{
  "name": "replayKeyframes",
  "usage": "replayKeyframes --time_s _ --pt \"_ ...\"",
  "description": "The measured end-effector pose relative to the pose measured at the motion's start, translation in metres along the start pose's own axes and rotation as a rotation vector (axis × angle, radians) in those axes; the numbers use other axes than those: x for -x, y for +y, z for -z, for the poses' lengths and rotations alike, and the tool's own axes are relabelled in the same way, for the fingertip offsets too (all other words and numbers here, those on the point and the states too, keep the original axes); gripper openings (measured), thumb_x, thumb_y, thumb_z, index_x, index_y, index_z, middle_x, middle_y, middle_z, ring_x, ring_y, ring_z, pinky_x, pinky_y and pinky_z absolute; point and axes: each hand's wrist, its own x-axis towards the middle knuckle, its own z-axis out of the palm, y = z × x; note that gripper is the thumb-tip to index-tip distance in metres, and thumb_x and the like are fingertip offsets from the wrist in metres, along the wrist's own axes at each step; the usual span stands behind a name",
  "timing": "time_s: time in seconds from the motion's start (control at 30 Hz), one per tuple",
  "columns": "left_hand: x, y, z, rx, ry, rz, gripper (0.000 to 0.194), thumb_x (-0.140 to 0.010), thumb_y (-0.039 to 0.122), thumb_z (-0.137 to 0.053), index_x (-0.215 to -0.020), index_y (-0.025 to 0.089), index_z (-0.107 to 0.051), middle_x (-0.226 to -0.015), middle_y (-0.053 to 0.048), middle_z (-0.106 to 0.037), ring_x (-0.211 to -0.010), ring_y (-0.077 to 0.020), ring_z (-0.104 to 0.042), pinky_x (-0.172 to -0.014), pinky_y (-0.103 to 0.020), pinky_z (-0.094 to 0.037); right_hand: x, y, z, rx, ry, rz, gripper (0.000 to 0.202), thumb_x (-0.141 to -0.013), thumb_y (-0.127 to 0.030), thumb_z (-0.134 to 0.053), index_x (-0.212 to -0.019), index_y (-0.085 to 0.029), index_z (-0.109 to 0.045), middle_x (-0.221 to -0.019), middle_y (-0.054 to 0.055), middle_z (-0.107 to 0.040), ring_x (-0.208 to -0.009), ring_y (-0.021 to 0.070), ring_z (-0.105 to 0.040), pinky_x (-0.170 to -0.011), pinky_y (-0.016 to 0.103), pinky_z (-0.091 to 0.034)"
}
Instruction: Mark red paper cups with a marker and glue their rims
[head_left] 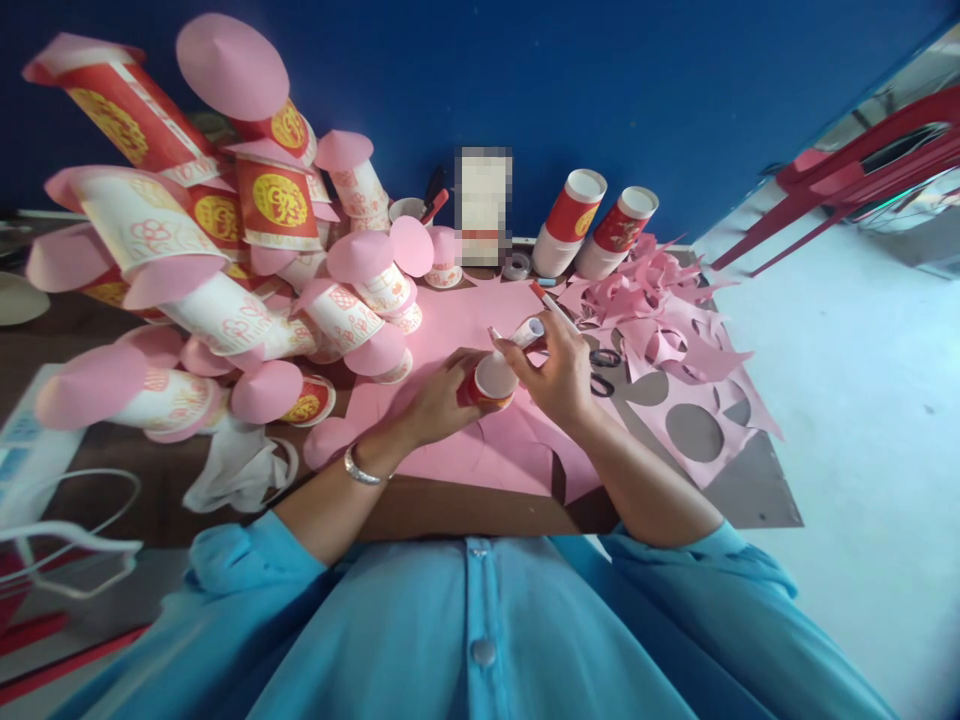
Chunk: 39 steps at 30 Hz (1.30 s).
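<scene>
My left hand (448, 395) is wrapped round a red paper cup (491, 402), its pale mouth tilted up. Over the cup's rim, my right hand (556, 372) pinches a short white tube (529, 332) that looks like a glue stick. Its far end is round and pale; the end at the cup is partly hidden by fingers. Both hands are above pink paper (480, 310) spread on the table. Close to the right hand lie a red-capped white pen (551, 303) and black-handled scissors (604, 358).
Paper-cup towers with pink cone tops (232, 65) crowd the left. Stacked cups (570, 225) stand at the back right, near pink paper scraps (660, 310) and tape (517, 265). A blue wall (637, 90) is behind; a red chair (847, 170) stands at right.
</scene>
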Motion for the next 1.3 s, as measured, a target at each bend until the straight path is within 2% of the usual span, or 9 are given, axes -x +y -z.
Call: replayKeyframes --time_s 0.3,0.5,0.83,1.0,1.2,1.3 --pt "0.000 0.014 0.012 -0.007 -0.097 0.092 0.064 -0.090 0.051 -0.087 -0.145 0.026 -0.064 -0.143 -0.011 -0.076 -0.125 -0.0333 -0.077 -0.106 -0.046 -0.063 0.001 0.001 -0.002 0.090 0.044 0.092 0.031 -0.105 -0.047 -0.069 -0.088 -0.027 -0.054 -0.075 -0.003 -0.064 -0.063 0.0154 -0.064 -0.062 0.029 -0.048" --pt "-0.002 0.015 0.015 -0.011 -0.108 0.073 0.065 -0.091 0.050 -0.087 -0.146 0.026 -0.063 -0.146 -0.010 -0.074 -0.130 -0.0329 -0.075 -0.110 -0.046 -0.062 0.002 0.003 -0.004 0.120 0.065 0.154 0.031 -0.107 -0.046 -0.070 -0.090 -0.027 -0.053 -0.076 -0.003 -0.064 -0.063 0.0157 -0.062 -0.060 0.029 -0.044" --pt "-0.003 0.012 0.016 0.028 -0.138 0.022 0.062 -0.092 0.046 -0.087 -0.144 0.024 -0.063 -0.145 -0.011 -0.075 -0.128 -0.0324 -0.075 -0.110 -0.046 -0.062 0.001 0.005 -0.011 0.077 0.071 0.078 0.033 -0.106 -0.047 -0.072 -0.088 -0.027 -0.052 -0.073 -0.004 -0.062 -0.062 0.0148 -0.059 -0.062 0.031 -0.048" --pt "-0.002 0.010 0.017 0.086 -0.148 -0.006 0.058 -0.093 0.042 -0.087 -0.142 0.024 -0.062 -0.145 -0.010 -0.075 -0.130 -0.0303 -0.074 -0.113 -0.045 -0.060 0.003 0.006 -0.013 0.061 0.095 0.097 0.035 -0.106 -0.048 -0.071 -0.087 -0.027 -0.051 -0.070 -0.005 -0.060 -0.059 0.0148 -0.059 -0.061 0.030 -0.046" --pt "-0.002 0.009 0.017 0.096 -0.162 -0.031 0.059 -0.093 0.045 -0.087 -0.142 0.024 -0.063 -0.144 -0.011 -0.074 -0.130 -0.0312 -0.073 -0.113 -0.047 -0.060 0.003 0.010 -0.013 0.092 0.083 0.104 0.034 -0.105 -0.050 -0.073 -0.089 -0.027 -0.054 -0.076 -0.003 -0.065 -0.064 0.0164 -0.062 -0.062 0.031 -0.047" --pt "-0.001 0.007 0.017 0.114 -0.171 -0.078 0.061 -0.094 0.050 -0.086 -0.144 0.025 -0.063 -0.146 -0.011 -0.073 -0.136 -0.0325 -0.071 -0.117 -0.050 -0.059 0.001 0.014 -0.012 0.075 0.084 0.048 0.034 -0.103 -0.051 -0.074 -0.088 -0.027 -0.054 -0.074 -0.003 -0.065 -0.063 0.0163 -0.062 -0.062 0.031 -0.049"
